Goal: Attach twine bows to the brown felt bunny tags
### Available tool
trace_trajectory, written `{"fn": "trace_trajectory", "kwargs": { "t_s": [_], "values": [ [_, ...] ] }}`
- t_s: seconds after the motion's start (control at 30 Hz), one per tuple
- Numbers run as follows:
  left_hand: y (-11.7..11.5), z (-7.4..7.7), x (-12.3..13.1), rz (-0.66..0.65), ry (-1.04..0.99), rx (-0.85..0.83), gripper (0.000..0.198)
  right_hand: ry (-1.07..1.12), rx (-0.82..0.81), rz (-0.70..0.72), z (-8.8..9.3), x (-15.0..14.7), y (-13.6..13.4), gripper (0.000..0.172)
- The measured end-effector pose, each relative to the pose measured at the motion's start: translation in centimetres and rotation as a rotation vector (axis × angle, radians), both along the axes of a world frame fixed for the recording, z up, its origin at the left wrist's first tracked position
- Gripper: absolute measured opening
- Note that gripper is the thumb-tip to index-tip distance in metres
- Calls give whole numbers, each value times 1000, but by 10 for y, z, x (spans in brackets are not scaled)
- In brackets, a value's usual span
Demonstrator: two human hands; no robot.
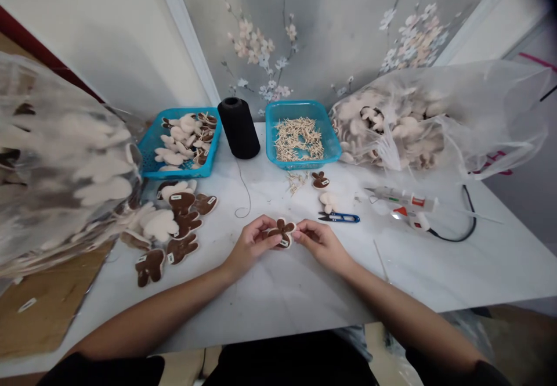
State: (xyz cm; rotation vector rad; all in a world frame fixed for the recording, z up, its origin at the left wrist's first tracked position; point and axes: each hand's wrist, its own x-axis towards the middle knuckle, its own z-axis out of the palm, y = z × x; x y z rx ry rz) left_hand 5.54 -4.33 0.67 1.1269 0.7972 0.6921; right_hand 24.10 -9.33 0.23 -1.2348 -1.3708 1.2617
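Left hand (pixel 251 244) and right hand (pixel 322 244) both pinched shut on a brown-and-cream felt bunny cutout (pixel 282 233), over the white worktop (pixel 300 293).

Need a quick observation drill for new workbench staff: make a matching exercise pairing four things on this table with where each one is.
Things:
1. Black thread cone
2. Blue-handled thread snips
3. Wooden slivers
4. Brown-and-cream fabric cutout

Places:
A. In the right blue basket
B. Between the left hand and right hand
C. Between the right and left blue basket
D. Just below a cream fabric cutout

Pairs: 1-C, 2-D, 3-A, 4-B
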Motion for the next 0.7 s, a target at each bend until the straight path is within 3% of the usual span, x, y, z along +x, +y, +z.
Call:
{"fn": "trace_trajectory", "kwargs": {
  "t_s": [0.23,0.37,0.5,0.7],
  "values": [
    [2,2,2,-11,29,-40,25,-91,13,-50,2,2,-1,28],
    [0,5,7,32,89,-48,24,-290,253,-92,4,2,-6,19],
    [-2,8,10,14,125,-62,26,-506,520,-46,3,3,-9,14],
    [-2,8,15,-106,238,-77,22,-819,642,32,-1,3,-12,18]
  ]
}}
